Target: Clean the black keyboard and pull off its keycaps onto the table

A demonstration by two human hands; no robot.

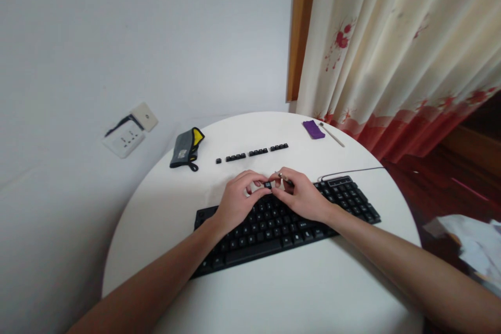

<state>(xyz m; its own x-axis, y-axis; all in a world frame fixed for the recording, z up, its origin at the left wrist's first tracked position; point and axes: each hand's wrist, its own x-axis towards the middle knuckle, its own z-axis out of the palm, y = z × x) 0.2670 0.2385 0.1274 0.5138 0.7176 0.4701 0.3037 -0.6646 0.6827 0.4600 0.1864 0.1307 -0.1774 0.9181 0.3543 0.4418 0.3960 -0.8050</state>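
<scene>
A: Status on your hands?

B: Both are over the top edge of the keyboard (285, 224), at the middle of the round white tabletop (274, 292). Your left hand (238, 198) has thumb and forefinger pinched on a small black keycap (267, 185), held just above the top key row.

A: Right side?

B: Your right hand (301, 198) sits at 3 o'clock of that keycap, fingers closed around a thin metal tool (283, 177). Its fingertips meet the left ones at the keycap. I can't tell whether the tool tip touches the cap; it's too small to see.

A: Keyboard position?

B: It's flat on the tabletop with its right end angled toward 1 o'clock. Your forearms cross its near edge. Its cable (352, 171) leaves the far right corner toward 3 o'clock.

A: What else is on the tabletop?

B: A row of loose keycaps (252, 154) lies at 12 o'clock of your hands, near but clear of the keyboard: one single cap, then three short groups. A grey pouch (186, 148) with a yellow lining is at 10 o'clock. At 1 o'clock, close to the far rim, a purple block (313, 129) lies just beside a thin stick (332, 134).

A: Off the tabletop?

B: There's a wall socket (124, 139) at 10 o'clock and a flowered curtain (391, 52) at 2 o'clock.
</scene>
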